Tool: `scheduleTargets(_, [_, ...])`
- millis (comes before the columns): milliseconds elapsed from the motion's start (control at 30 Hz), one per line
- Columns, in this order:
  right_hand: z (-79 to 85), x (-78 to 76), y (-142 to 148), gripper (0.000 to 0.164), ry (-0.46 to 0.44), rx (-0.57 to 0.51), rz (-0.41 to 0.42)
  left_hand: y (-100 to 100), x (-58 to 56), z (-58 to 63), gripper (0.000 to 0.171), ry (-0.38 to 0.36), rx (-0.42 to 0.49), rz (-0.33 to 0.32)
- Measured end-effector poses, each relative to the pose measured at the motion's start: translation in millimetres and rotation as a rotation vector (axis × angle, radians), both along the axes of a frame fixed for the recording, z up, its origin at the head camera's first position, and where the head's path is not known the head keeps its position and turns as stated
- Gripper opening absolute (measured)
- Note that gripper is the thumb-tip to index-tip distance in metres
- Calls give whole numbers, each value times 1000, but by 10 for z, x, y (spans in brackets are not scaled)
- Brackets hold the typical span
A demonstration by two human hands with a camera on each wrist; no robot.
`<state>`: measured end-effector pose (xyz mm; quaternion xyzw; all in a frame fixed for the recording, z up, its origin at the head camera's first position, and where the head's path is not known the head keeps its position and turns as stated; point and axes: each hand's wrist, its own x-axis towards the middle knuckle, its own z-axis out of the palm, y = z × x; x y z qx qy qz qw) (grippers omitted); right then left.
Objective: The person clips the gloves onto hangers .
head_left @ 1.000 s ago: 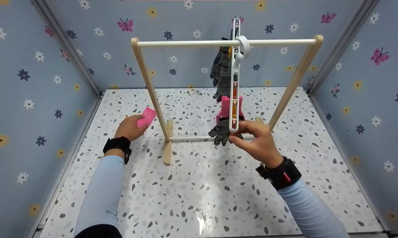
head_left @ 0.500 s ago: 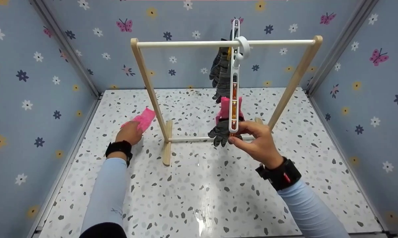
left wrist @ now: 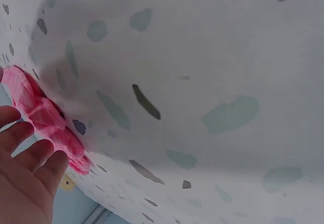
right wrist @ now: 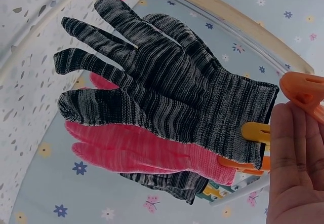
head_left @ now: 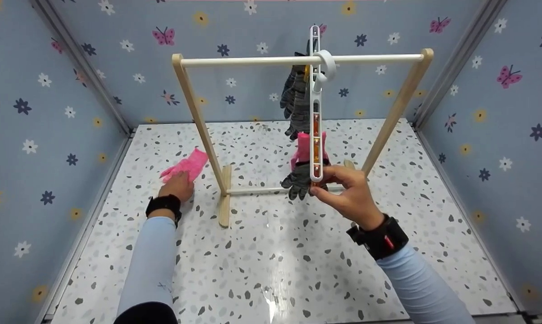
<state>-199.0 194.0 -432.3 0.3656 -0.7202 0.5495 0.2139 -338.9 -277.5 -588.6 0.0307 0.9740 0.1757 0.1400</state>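
A pink knit glove (head_left: 193, 163) lies on the speckled tabletop at left, its fingers toward the left. Over its near edge is my left hand (head_left: 177, 186); in the left wrist view the fingers are slightly bent beside the glove. A white clip hanger (head_left: 316, 96) hangs end-on from the rack. With thumb and forefinger, my right hand (head_left: 352, 193) pinches an orange clip (right wrist: 306, 89) at the hanger's near end. A grey-striped glove (right wrist: 172, 77) hangs from a yellow clip (right wrist: 255, 132). Behind it hang a pink glove (right wrist: 126, 148) and more grey gloves, partly hidden.
The wooden rack (head_left: 201, 121) with a white top bar (head_left: 253, 62) stands between my hands. Its lower bar (head_left: 257, 191) runs close to the table. Patterned walls (head_left: 50, 148) enclose the tabletop (head_left: 235, 270) at the back and both sides.
My left hand has drawn back toward me along the pink glove, which now shows more of its length. My right hand keeps its pinch at the hanger's end.
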Motion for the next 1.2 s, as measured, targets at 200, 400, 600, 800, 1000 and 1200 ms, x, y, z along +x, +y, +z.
scheduleTargets(200, [-21,-1,7,32,-6,-9,-3,-35,16,-56,63,-27,-15,5])
scheduleTargets(400, [-26,13,8,31,-30,-16,7,-54,35,-65,52,-38,-14,24])
scheduleTargets(600, [-28,15,20,32,-33,-12,-13,-85,86,-58,44,-13,-20,29])
scheduleTargets(800, [-37,9,33,32,-25,2,-32,-148,153,-23,30,38,-20,13])
scheduleTargets(1000, [-41,3,33,31,-23,15,-42,-182,232,70,36,40,-28,23])
scheduleTargets(1200, [-44,5,31,30,-36,-2,-29,-228,271,108,39,40,-60,-4])
